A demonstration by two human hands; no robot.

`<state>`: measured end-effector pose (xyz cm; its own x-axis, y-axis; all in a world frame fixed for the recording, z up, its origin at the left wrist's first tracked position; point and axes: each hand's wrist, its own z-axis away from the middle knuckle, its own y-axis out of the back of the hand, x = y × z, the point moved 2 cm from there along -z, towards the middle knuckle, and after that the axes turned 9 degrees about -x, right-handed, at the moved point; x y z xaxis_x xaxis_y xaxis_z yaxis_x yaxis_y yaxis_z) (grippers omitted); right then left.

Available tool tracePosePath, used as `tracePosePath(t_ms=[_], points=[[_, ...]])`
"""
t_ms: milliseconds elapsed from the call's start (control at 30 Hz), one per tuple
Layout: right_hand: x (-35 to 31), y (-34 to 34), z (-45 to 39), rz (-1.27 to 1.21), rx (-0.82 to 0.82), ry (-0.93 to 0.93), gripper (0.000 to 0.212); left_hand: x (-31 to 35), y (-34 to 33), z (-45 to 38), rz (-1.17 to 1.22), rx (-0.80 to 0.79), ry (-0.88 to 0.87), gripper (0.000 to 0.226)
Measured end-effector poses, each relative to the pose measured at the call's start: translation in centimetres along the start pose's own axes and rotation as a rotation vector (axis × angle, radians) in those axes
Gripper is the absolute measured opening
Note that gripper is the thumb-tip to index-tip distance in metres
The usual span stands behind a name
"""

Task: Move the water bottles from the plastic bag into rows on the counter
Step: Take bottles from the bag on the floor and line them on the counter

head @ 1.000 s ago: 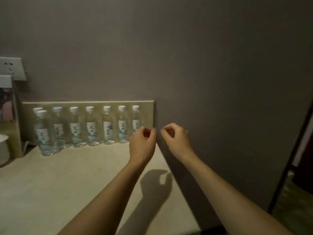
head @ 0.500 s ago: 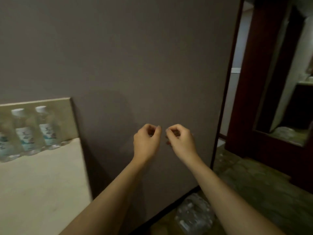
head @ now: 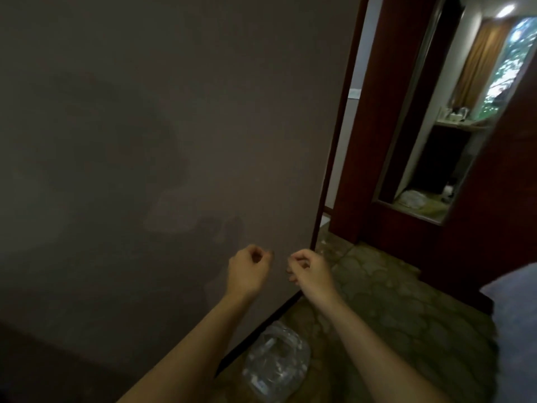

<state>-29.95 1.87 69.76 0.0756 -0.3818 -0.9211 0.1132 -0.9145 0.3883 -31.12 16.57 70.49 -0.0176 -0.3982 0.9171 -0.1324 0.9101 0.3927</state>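
A clear plastic bag (head: 276,365) with water bottles inside lies on the patterned floor at the foot of the grey wall, low in the head view between my forearms. My left hand (head: 248,270) and my right hand (head: 308,271) hover side by side in front of the wall, well above the bag. Both have their fingers curled in with nothing in them. The counter and its row of bottles are out of view.
A grey wall (head: 174,141) fills the left half. Its dark edge (head: 334,170) borders a doorway to a room with red-brown wooden panels (head: 386,112) and a mirror. The floor (head: 392,315) is patterned green-brown. A pale cloth edge (head: 517,301) shows at the right.
The view has swung right and down, away from the counter and its row of bottles, bringing the bag on the floor into sight. Both hands stayed curled and empty, close together.
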Motion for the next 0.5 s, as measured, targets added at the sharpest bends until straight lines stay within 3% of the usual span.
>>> tracePosePath(t_ms=[300,500], points=[[11.7,2.9,-8.6,-0.008,-0.094,-0.252,0.017,-6.7,-8.8,-8.5,0.004,-0.189,0.221,0.035],[21.4,4.0,-14.5,0.035,-0.26,-0.396,0.015,-12.5,-14.9,-13.5,0.001,-0.195,0.385,0.025]])
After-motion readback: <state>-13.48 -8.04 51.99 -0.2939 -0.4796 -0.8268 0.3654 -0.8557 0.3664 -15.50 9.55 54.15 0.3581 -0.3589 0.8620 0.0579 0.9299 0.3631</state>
